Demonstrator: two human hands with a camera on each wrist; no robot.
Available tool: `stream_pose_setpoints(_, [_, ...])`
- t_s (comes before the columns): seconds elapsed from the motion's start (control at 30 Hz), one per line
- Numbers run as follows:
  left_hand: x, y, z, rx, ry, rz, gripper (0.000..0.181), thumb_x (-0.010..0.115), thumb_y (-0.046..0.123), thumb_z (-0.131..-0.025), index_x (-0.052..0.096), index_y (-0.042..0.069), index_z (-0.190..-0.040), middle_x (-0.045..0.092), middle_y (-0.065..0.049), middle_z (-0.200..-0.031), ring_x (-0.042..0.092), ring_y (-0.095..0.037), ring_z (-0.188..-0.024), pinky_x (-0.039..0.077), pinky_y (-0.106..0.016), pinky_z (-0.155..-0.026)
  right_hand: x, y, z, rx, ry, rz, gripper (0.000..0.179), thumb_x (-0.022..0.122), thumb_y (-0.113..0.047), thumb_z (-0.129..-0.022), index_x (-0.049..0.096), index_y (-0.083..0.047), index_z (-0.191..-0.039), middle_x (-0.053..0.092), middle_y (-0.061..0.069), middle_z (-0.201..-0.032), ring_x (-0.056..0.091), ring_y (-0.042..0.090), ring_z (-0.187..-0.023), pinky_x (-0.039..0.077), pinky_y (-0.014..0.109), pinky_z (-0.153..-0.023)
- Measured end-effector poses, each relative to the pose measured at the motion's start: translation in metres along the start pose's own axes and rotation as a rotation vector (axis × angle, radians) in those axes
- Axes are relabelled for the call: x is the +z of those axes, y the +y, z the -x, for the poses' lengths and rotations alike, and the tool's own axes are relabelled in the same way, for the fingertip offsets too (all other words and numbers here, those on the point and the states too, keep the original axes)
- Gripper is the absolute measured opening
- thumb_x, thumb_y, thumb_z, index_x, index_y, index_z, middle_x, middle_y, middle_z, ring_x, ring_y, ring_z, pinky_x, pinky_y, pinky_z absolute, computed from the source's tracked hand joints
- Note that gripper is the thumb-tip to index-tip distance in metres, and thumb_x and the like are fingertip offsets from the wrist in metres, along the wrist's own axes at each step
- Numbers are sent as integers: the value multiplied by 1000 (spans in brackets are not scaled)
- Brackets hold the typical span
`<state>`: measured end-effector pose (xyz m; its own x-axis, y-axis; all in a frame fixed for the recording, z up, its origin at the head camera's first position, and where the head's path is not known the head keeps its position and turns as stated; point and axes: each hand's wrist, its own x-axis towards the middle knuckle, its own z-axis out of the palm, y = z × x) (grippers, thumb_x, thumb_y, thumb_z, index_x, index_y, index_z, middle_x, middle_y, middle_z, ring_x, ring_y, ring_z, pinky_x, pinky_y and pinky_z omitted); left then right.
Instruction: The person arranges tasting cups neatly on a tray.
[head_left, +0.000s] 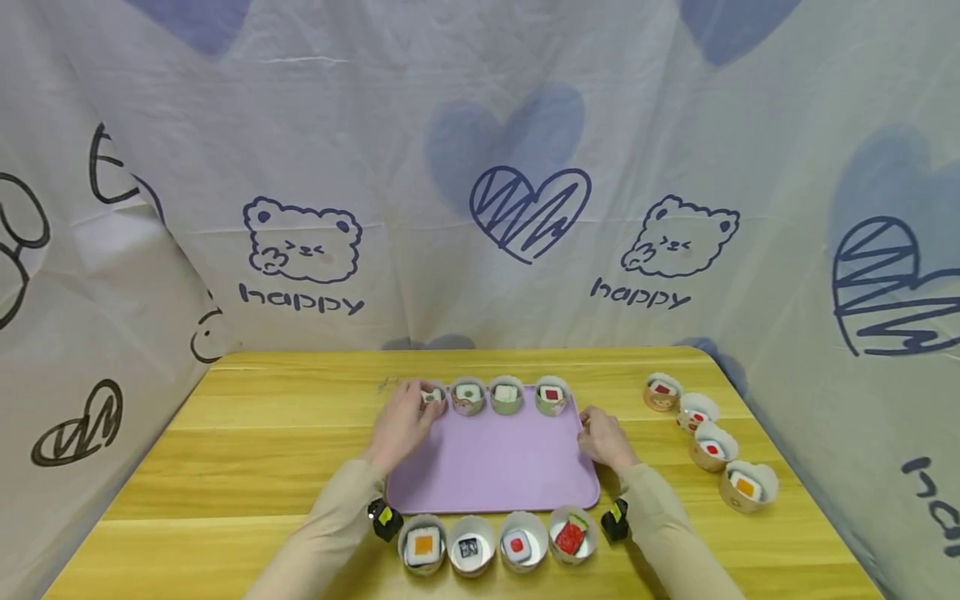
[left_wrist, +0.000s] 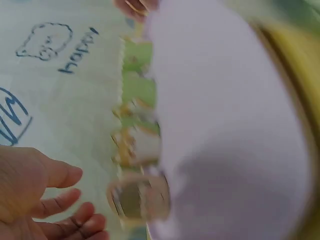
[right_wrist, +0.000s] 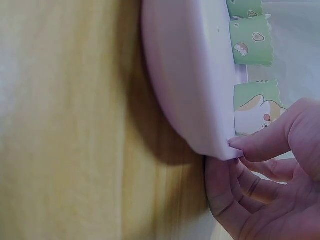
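Observation:
A lilac tray (head_left: 495,467) lies on the table with a row of paper cups along its far edge. Each cup holds a small white block with a coloured top. My left hand (head_left: 401,427) is at the tray's far left corner, beside the leftmost cup (head_left: 432,397). In the left wrist view its fingers (left_wrist: 55,200) are spread, with a gap to the blurred nearest cup (left_wrist: 142,197). My right hand (head_left: 606,437) pinches the tray's right rim between thumb and fingers, close to a green cup (right_wrist: 257,107) at that end.
Several paper cups, among them one with a red piece (head_left: 572,536), line the tray's near side. More cups, such as one with an orange-topped block (head_left: 747,485), curve along the table's right side. A printed cloth (head_left: 450,292) hangs behind the wooden table (head_left: 247,450).

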<state>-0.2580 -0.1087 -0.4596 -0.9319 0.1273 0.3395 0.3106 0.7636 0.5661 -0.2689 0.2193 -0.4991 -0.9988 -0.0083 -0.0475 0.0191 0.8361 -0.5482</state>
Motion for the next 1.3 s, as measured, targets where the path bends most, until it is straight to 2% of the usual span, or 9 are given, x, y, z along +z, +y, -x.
stream_pose_setpoints(0.2, [-10, -28, 12, -91, -65, -118, 20, 61, 8, -95, 60, -9, -105, 67, -21, -88, 63, -30, -76, 53, -44, -69, 1, 0, -1, -12, 0, 0, 38, 55, -1, -86, 57, 12, -122, 68, 20, -96, 62, 27, -83, 55, 43, -78])
stream_pose_setpoints(0.27, [-12, -36, 16, -124, -100, -127, 16, 60, 8, -94, 62, -8, -97, 67, -20, -81, 61, -27, -68, 52, -40, -62, 0, 0, -1, -12, -3, 0, 38, 55, -1, -86, 57, 12, -122, 68, 20, -96, 62, 27, -83, 55, 43, -77])
stream_pose_setpoints(0.37, [-12, -45, 20, -173, -159, -112, 17, 60, 8, -92, 61, -3, -79, 60, -12, -64, 52, -19, -54, 43, -31, -49, 0, 0, 0, -8, -8, 0, 38, 55, -1, -87, 57, 12, -122, 68, 21, -98, 62, 27, -83, 55, 43, -78])
stream_pose_setpoints(0.43, [-12, -48, 22, -212, -204, -89, 23, 59, 9, -92, 59, 2, -70, 52, -5, -56, 44, -15, -49, 35, -25, -45, 0, -1, 0, -9, -11, 1, 38, 55, -1, -87, 57, 12, -123, 68, 22, -99, 62, 28, -84, 55, 43, -78])
stream_pose_setpoints(0.6, [-13, -49, 23, -275, -266, -49, 19, 60, 10, -92, 68, -3, -80, 61, -7, -61, 52, -14, -51, 41, -24, -46, -1, -1, 0, -17, -8, 8, 39, 54, -1, -86, 57, 12, -123, 68, 22, -99, 63, 28, -84, 55, 44, -78])
stream_pose_setpoints(0.67, [-14, -48, 23, -287, -278, -37, 18, 61, 9, -92, 69, -5, -84, 65, -11, -65, 57, -16, -53, 44, -25, -48, -1, 0, 0, -15, -7, 12, 39, 54, -1, -86, 57, 12, -123, 69, 21, -99, 63, 28, -84, 55, 44, -78])
stream_pose_setpoints(0.97, [-11, -49, 23, -243, -261, -44, 17, 60, -1, -84, 57, 3, -67, 55, -5, -57, 49, -15, -50, 38, -24, -46, 1, -2, 0, -7, -20, -5, 40, 53, -2, -88, 56, 13, -125, 68, 22, -100, 62, 28, -85, 55, 43, -79])
stream_pose_setpoints(1.17, [-11, -48, 22, -241, -259, -56, 11, 60, -1, -82, 59, 1, -71, 58, -7, -60, 53, -16, -51, 42, -25, -46, 0, 0, 1, -22, -13, -31, 36, 54, -2, -90, 57, 13, -123, 67, 20, -91, 59, 24, -77, 52, 38, -70])
stream_pose_setpoints(1.3, [-10, -47, 21, -265, -273, -52, 12, 60, 0, -84, 60, 1, -72, 61, -9, -61, 56, -17, -50, 45, -26, -46, -3, 2, 3, -44, -18, -50, 37, 55, -4, -91, 58, 13, -124, 67, 19, -90, 60, 23, -74, 51, 35, -66])
